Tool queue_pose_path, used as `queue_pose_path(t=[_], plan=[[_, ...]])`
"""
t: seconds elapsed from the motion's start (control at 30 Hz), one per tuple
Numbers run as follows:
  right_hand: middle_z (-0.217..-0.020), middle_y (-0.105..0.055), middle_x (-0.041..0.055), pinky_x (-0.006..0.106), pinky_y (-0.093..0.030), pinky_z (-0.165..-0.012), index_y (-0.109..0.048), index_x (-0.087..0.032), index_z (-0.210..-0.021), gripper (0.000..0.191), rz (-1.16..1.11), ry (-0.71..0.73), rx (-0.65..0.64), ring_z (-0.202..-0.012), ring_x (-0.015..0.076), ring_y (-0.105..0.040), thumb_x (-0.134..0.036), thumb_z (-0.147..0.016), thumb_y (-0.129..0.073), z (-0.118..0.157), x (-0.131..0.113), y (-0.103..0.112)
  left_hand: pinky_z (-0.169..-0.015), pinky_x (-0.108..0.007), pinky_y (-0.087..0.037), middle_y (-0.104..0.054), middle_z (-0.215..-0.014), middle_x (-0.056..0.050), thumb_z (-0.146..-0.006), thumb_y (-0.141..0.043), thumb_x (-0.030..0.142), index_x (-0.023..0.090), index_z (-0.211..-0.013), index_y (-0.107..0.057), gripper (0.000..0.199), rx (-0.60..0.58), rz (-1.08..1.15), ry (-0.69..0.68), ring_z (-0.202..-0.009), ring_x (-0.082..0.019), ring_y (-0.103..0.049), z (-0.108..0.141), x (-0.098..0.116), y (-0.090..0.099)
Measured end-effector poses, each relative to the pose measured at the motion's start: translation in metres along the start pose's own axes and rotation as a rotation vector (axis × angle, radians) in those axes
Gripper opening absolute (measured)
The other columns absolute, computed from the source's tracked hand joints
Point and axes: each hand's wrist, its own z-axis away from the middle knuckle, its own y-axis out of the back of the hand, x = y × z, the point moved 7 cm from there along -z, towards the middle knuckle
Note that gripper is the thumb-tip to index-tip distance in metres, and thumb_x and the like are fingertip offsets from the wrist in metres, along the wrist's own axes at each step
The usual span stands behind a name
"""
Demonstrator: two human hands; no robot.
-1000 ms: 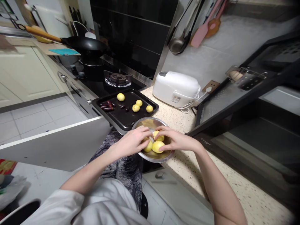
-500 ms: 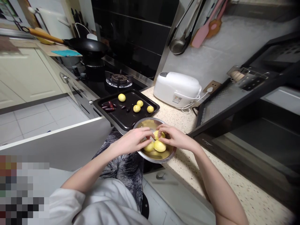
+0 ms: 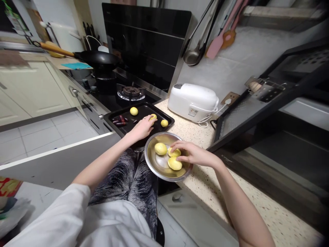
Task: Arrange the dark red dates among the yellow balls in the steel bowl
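Observation:
My left hand (image 3: 142,128) reaches over the black baking tray (image 3: 123,132), its fingers curled down round a small yellow peeled potato that it mostly hides. Just past the fingertips is another potato (image 3: 153,117). My right hand (image 3: 191,153) is in the steel bowl (image 3: 151,164), fingers and thumb bent round a potato (image 3: 174,152). A second potato (image 3: 175,164) lies against the thumb, and a third potato (image 3: 160,149) sits apart on the left. On the tray are a potato (image 3: 134,111) at the back, a potato (image 3: 164,123) at the right and several dark red sausages (image 3: 119,120).
The bowl stands at the counter edge (image 3: 203,181), overlapping the tray's near corner. Behind are a gas burner (image 3: 131,92) and a wok (image 3: 99,58). A white appliance (image 3: 194,101) stands by the wall. An open oven (image 3: 282,144) is on the right; a pulled-out drawer (image 3: 64,157) is at left.
My left hand has moved out of the bowl, forward and left, onto a potato on the tray. My right hand stays in the bowl. The left potato in the bowl has shifted away from the others.

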Motion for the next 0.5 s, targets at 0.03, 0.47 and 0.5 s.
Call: queue_pose_path(t=[0.03, 0.47, 0.5], plan=[[-0.130, -0.069, 0.0110, 0.046, -0.048, -0.108, -0.072, -0.021, -0.115, 0.024, 0.004, 0.004, 0.001, -0.118, 0.0279, -0.065, -0.028, -0.092, -0.072, 0.000, 0.000, 0.000, -0.113, -0.051, -0.049, -0.046, -0.151, -0.021, -0.096, -0.053, 0.012, 0.014, -0.142, -0.052, 0.045, -0.050, -0.049, 0.028, -0.136, -0.034, -0.053, -0.004, -0.006, -0.006], [-0.131, -0.068, 0.0119, 0.047, -0.047, -0.109, -0.071, -0.020, -0.115, 0.024, 0.011, 0.007, 0.006, -0.120, 0.0273, -0.064, -0.029, -0.093, -0.072, -0.001, 0.005, -0.001, -0.093, -0.044, -0.056, -0.053, -0.122, -0.015, -0.085, -0.055, 0.003, 0.014, -0.121, -0.054, 0.038, 0.014, -0.057, 0.067, -0.100, -0.025, -0.061, -0.004, -0.014, -0.005], [-0.131, -0.068, 0.0117, 0.047, -0.048, -0.109, -0.071, -0.020, -0.115, 0.024, 0.008, 0.008, 0.007, -0.119, 0.0272, -0.064, -0.028, -0.093, -0.072, -0.001, 0.005, -0.001, -0.095, -0.045, -0.055, -0.054, -0.120, -0.013, -0.085, -0.057, 0.004, 0.015, -0.119, -0.055, 0.036, 0.048, -0.011, 0.056, -0.101, -0.025, -0.060, -0.002, -0.012, -0.001]])
